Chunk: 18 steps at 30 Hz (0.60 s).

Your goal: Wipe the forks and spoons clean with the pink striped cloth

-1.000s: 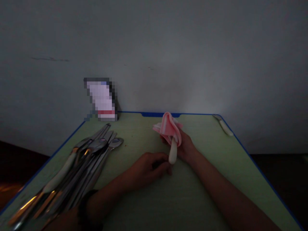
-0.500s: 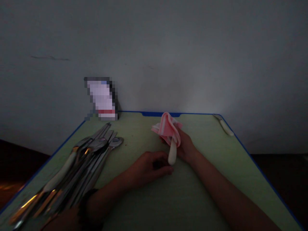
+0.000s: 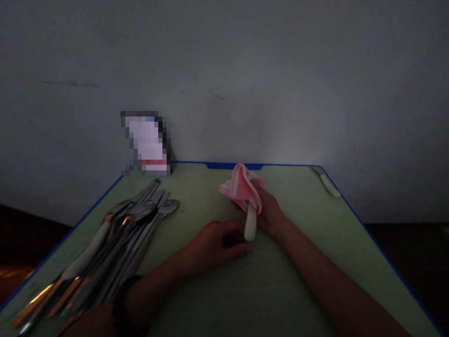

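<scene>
A pink-and-white striped cloth [image 3: 242, 185] is bunched over the upper part of a white-handled piece of cutlery [image 3: 250, 225], hiding its head. My right hand [image 3: 268, 208] is closed around the cloth and what lies inside it; its fingers are mostly covered. At the lower end of the handle is my left hand [image 3: 217, 243], its thumb below and its curled fingers beside and behind the tip. The handle end lies between them, held loosely. A dark band circles the left wrist.
On the left of the light green, blue-edged table [image 3: 287, 290] lies a pile of spoons, knives and other cutlery [image 3: 129, 234]. A white-handled fork or knife [image 3: 328, 184] rests near the far right corner. A blurred-out device [image 3: 147, 142] leans against the grey wall [image 3: 224, 70].
The cloth and handle have shifted slightly left. My left thumb has stretched out a little farther beneath the handle's end. The cutlery pile stays as it was.
</scene>
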Each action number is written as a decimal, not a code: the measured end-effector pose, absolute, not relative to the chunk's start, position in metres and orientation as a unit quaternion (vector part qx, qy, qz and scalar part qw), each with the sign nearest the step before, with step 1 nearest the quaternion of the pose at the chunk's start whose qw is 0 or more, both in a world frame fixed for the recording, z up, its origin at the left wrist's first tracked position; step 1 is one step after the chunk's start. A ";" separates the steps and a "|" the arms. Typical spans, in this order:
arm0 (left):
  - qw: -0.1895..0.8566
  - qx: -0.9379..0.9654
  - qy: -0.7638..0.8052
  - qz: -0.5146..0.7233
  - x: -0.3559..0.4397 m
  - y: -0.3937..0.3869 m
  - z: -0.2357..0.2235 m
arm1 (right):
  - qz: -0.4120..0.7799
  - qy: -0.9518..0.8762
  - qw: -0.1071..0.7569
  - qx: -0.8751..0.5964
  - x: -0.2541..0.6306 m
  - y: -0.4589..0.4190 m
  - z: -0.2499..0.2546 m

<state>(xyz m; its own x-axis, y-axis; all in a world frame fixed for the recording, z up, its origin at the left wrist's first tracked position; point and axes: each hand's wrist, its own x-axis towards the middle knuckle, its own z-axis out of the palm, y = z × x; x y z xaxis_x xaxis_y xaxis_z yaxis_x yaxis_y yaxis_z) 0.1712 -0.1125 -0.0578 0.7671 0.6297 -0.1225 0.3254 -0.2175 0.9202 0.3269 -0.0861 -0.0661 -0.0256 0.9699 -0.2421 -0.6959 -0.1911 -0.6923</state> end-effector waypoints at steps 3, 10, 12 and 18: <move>0.540 0.770 0.310 0.139 0.171 -0.112 -0.057 | 0.692 -0.195 0.605 -0.342 0.327 -0.086 -0.068; 0.535 0.773 0.314 0.134 0.171 -0.112 -0.057 | 0.692 -0.198 0.608 -0.334 0.326 -0.087 -0.065; 0.533 0.774 0.316 0.133 0.171 -0.112 -0.058 | 0.692 -0.192 0.610 -0.335 0.326 -0.087 -0.065; 0.530 0.775 0.316 0.134 0.172 -0.112 -0.057 | 0.695 -0.184 0.607 -0.339 0.326 -0.088 -0.064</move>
<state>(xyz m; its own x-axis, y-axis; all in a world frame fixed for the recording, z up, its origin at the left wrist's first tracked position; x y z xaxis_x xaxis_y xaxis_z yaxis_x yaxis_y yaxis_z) 0.1721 -0.1120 -0.0565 0.7645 0.6319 -0.1272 0.3477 -0.2381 0.9069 0.3261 -0.0878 -0.0635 -0.0338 0.9684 -0.2472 -0.7187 -0.1955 -0.6673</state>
